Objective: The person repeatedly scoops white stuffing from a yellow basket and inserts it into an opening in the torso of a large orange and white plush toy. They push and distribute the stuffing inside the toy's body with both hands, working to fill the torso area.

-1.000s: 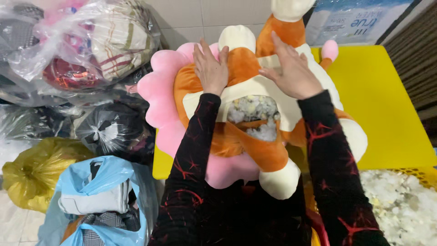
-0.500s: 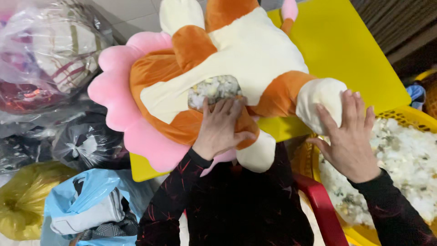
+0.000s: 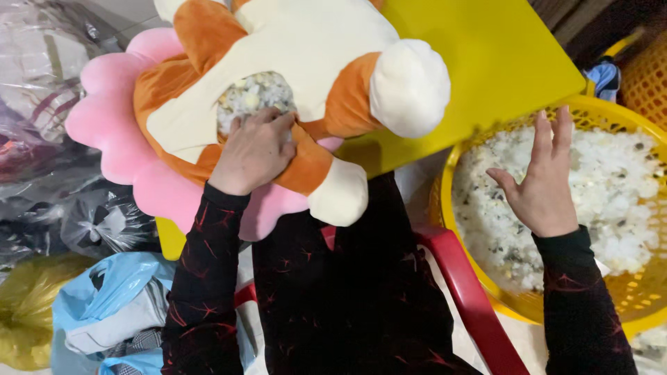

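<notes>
Left hand point(image 3: 256, 149) is pressing, fingers curled together, at the stuffing-filled opening of the orange-and-cream plush toy point(image 3: 278, 97) lying on the yellow table point(image 3: 500, 62). Right hand point(image 3: 542, 184) is hovering spread over white stuffing point(image 3: 597, 187) in the yellow basket point(image 3: 625, 298); blue bag point(image 3: 118, 305) is sitting lower left.

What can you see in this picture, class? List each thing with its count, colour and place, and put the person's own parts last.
Plush toy: one, cream, orange and pink, lying on the table, with an opening showing stuffing.
Table: one, yellow, top right.
Basket: one, yellow, at right, full of white stuffing.
Chair: one, red, under the person.
Bags: several, blue, yellow, black and clear, piled at left.
Left hand: one, on the toy at its opening, fingers bent against the stuffing.
Right hand: one, open, over the basket's stuffing.
Sleeves: two, black with red lines.
</notes>
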